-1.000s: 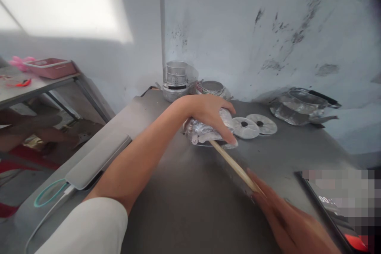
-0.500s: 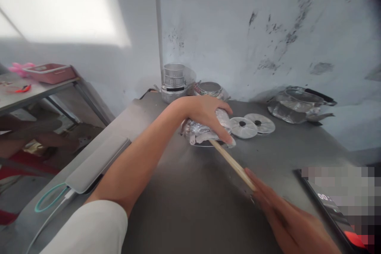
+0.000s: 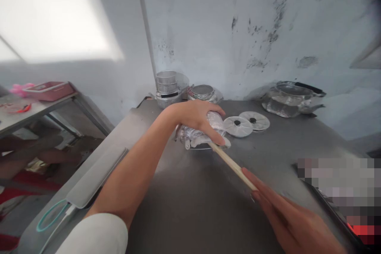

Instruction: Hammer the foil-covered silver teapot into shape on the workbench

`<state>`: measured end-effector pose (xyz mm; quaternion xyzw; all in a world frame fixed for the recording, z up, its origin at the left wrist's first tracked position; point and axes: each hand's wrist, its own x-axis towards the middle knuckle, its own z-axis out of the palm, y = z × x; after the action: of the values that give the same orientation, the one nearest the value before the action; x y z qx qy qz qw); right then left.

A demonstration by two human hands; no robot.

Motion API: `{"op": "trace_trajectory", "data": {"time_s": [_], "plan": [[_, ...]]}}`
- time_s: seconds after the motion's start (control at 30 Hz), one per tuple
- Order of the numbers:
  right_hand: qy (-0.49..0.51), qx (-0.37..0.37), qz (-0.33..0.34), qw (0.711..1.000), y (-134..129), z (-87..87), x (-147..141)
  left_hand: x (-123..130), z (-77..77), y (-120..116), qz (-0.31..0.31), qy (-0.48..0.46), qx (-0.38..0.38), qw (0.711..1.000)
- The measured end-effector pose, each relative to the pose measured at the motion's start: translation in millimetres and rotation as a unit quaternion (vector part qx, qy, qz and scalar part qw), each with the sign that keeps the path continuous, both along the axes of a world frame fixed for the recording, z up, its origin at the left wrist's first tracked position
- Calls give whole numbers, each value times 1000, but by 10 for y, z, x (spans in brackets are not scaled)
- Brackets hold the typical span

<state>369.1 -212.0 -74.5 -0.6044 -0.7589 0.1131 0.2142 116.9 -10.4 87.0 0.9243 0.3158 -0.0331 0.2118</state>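
Silver, wrinkled metal gives the surface of the small rounded vessel, which lies on the wide dark-grey bench, a little above the middle of the view. The left hand is clasped over its top, with the thumb at the near side and the fingers reaching across to the far side. The right hand is closed on the long, pale wooden stick, near its lower end. The hands are well apart, and the stick makes the bridge between them. Its far tip meets the near edge of the vessel, beside the left thumb; whether it goes inside, I cannot tell.

Just to the right of the vessel lie two flat whitish discs with black knobs, one partly overlapping the other.

I judge the vessel to be light and thin-walled, so it may dent under hard pressing, and its shiny skin may slip. A wide, gentle hold from above, with the palm on the crown, should suit it. The stick looks stiff, light and dry; it seems best taken at the lower end, away from the metal.
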Motion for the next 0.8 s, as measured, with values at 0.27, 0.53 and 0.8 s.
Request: {"op": "trace_trajectory", "data": {"time_s": [0.27, 0.53, 0.8], "plan": [[-38, -32, 7, 999, 30, -94, 25, 16, 15, -23, 6, 2, 5, 1000], [-29, 7, 1, 1000, 16, -99, -4, 21, 18, -32, 10, -6, 7, 1000], [-24, -10, 12, 1000, 47, -125, 13, 38, 34, -47, 18, -4, 5, 1000]]}}
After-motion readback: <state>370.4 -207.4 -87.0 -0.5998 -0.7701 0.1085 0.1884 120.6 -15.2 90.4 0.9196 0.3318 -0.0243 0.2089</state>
